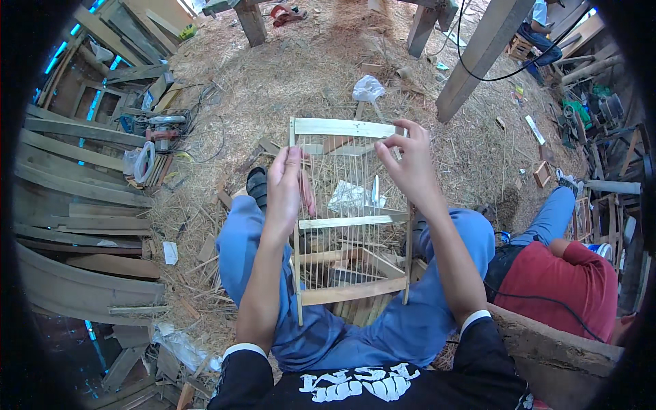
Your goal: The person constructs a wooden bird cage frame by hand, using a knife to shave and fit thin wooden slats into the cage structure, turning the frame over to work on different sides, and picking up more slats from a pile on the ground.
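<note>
A light wooden frame [350, 294], with thin parallel sticks running between its crossbars, stands between my blue-trousered knees. My left hand [283, 188] grips its left rail near the top, thumb up along the outside. My right hand [410, 164] is at the upper right corner, fingers bent onto the top bar and side rail, with the thumb and forefinger near the sticks. Through the frame I see a white scrap [345, 198] and loose wooden pieces below; what the left fingertips touch behind the rail is partly hidden.
A circular saw [162, 131] lies among planks [82, 219] at left. A wooden post [478, 48] and cable stand ahead right. A person in a red top [560, 287] sits close at my right beside a timber beam [547, 342]; another person [536, 31] sits farther back. Shavings cover the floor.
</note>
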The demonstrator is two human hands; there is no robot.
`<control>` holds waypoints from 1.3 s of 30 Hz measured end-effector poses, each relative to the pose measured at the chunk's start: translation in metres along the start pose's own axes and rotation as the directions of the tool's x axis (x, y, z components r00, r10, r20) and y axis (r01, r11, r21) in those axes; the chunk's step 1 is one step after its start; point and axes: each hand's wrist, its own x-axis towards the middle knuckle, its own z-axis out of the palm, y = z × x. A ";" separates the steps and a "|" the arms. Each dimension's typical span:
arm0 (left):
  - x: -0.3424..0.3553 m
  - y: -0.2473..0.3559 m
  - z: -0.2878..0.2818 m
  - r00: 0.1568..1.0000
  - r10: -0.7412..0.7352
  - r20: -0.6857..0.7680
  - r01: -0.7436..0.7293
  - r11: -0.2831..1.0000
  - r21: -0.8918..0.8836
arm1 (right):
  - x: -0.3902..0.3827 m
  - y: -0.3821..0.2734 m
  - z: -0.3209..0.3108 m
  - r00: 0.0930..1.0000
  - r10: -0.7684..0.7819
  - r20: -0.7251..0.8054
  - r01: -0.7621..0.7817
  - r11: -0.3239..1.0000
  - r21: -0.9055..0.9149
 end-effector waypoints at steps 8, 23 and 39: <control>0.004 -0.002 -0.012 1.000 -0.021 -0.013 0.021 1.000 0.021 | -0.003 -0.004 0.016 0.998 -0.017 -0.059 0.015 0.999 -0.029; 0.002 -0.005 -0.009 0.998 -0.039 -0.045 0.042 0.997 0.069 | -0.002 -0.005 0.019 0.993 -0.021 -0.113 0.021 1.000 0.000; 0.003 -0.008 -0.004 0.999 0.003 -0.036 0.000 0.997 0.071 | -0.004 0.002 0.014 0.998 -0.009 -0.056 0.008 1.000 -0.020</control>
